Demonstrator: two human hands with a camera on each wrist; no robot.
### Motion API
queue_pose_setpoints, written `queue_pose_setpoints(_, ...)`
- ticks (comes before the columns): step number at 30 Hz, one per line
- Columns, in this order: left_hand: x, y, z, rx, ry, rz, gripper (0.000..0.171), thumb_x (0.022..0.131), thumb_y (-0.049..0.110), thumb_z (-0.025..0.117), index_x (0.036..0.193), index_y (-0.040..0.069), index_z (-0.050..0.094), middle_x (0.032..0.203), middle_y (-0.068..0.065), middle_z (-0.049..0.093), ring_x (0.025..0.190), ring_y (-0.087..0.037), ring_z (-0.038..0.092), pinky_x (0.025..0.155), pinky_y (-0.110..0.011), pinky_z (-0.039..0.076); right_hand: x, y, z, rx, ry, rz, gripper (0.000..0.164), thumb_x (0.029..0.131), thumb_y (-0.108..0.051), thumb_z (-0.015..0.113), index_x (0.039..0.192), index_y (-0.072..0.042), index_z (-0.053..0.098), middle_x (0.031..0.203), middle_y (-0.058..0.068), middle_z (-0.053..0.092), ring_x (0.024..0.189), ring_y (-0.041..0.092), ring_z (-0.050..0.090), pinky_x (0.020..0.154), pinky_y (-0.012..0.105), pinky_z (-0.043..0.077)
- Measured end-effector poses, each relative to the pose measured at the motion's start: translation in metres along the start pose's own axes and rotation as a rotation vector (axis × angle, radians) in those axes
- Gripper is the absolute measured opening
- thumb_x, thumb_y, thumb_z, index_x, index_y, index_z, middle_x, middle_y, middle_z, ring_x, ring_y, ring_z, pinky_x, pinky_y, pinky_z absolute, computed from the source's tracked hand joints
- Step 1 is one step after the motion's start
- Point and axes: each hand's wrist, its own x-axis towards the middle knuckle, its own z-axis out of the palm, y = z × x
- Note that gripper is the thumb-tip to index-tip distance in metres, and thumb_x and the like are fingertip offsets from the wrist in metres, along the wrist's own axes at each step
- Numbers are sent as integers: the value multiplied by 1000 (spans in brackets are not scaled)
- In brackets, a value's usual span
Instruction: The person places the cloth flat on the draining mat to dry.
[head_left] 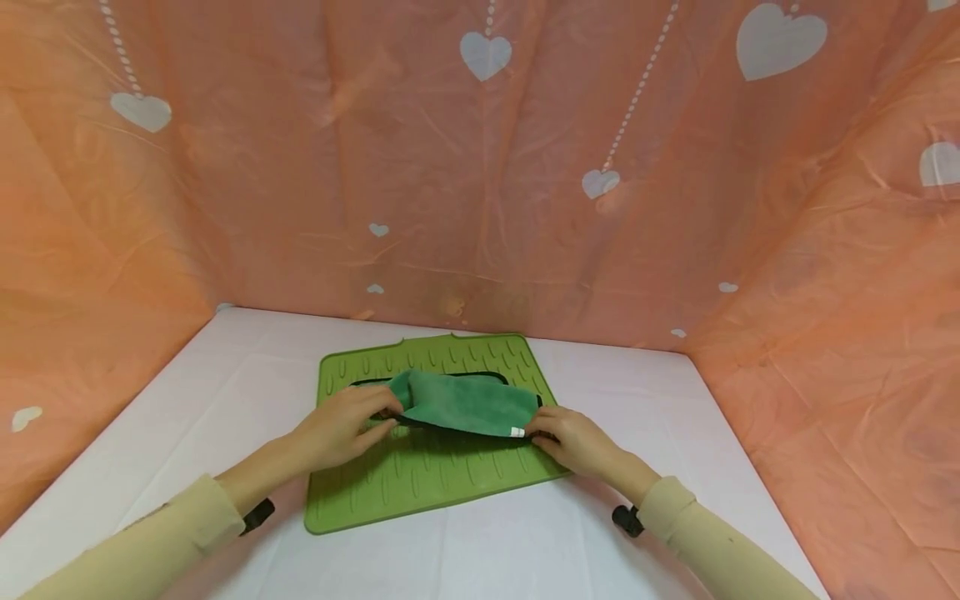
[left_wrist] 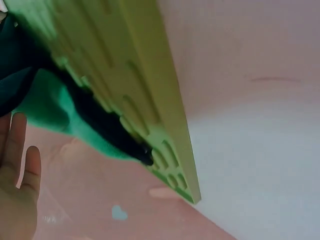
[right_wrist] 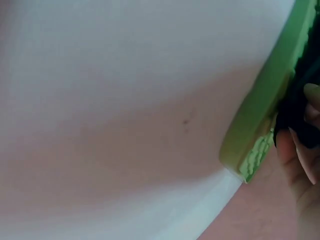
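A green cloth [head_left: 465,404] with black edging and a small white tag lies partly folded over the ribbed green mat [head_left: 420,483]. My left hand [head_left: 348,427] pinches its near edge at the left, and my right hand [head_left: 573,440] pinches the near right corner beside the tag. Between the hands that edge is lifted a little off the mat. In the left wrist view the cloth [left_wrist: 50,102] hangs above the fingers of the left hand [left_wrist: 17,190]. Dark edging of the cloth [right_wrist: 294,110] sits between thumb and fingers of the right hand [right_wrist: 300,165] in the right wrist view.
The mat rests at an angle on a white-covered table [head_left: 480,550]. An orange curtain [head_left: 420,167] with white hearts stands behind and on both sides. Black wrist devices [head_left: 627,521] show under both sleeves.
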Motion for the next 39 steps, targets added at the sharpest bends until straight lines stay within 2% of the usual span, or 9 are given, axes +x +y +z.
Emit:
queue_pose_setpoints(4,-7,3,-9,4,57,37,22,87,6,83,105,15,73,100,7,68,89,-11,67,78,-36,59,-4,0,-4,18,62,-29,17,93,-2,76,108,-10,77,105,1,70,95,16,69,82,34,59)
queue_pose_setpoints(7,-12,7,-14,-40,59,102,21,87,5,83,104,14,75,98,8,64,81,-6,62,72,-25,56,-7,-1,-8,27,80,-42,18,93,0,76,108,-10,77,104,1,70,94,16,68,81,33,59)
queue_pose_setpoints(12,-20,16,-13,-127,-43,156,18,88,3,82,104,11,76,97,8,58,72,6,51,64,-10,48,-13,-2,-11,25,71,-60,20,91,2,77,106,-11,79,103,1,70,94,17,68,81,33,59)
queue_pose_setpoints(21,-37,20,2,-191,-251,125,12,94,13,78,105,17,77,99,9,62,83,3,60,68,-16,53,-23,-4,-6,9,-39,-50,21,90,0,79,104,-16,79,104,-4,69,99,15,68,85,31,59)
queue_pose_setpoints(24,-38,21,3,-208,-321,82,11,96,20,78,107,20,77,100,11,63,85,2,59,69,-19,53,-24,-5,-6,36,-68,-21,20,92,-3,78,106,-17,79,105,-5,68,100,14,67,86,32,58)
queue_pose_setpoints(28,-39,21,1,-289,-358,-35,14,96,29,77,109,23,76,103,14,62,87,3,57,72,-22,54,-24,-3,-8,216,-64,75,17,97,-7,74,111,-16,78,106,-6,69,96,9,65,81,31,58)
queue_pose_setpoints(32,-39,18,-2,-353,-296,-171,17,99,34,73,111,21,74,102,16,62,88,2,59,74,-24,55,-21,4,-10,389,48,189,16,99,-7,71,113,-8,76,104,1,72,89,10,65,74,29,57)
queue_pose_setpoints(35,-37,11,-4,-371,-231,-272,19,101,30,70,114,16,72,101,13,62,87,-1,60,73,-25,55,-16,8,-12,402,129,298,17,98,-6,71,114,-6,76,106,4,73,92,17,68,75,29,58)
queue_pose_setpoints(39,-32,3,-4,-418,-204,-394,22,101,23,71,117,8,69,102,6,67,86,-4,63,73,-26,56,-9,10,-13,378,135,465,20,98,-8,71,117,-7,75,109,6,75,96,24,69,78,32,57)
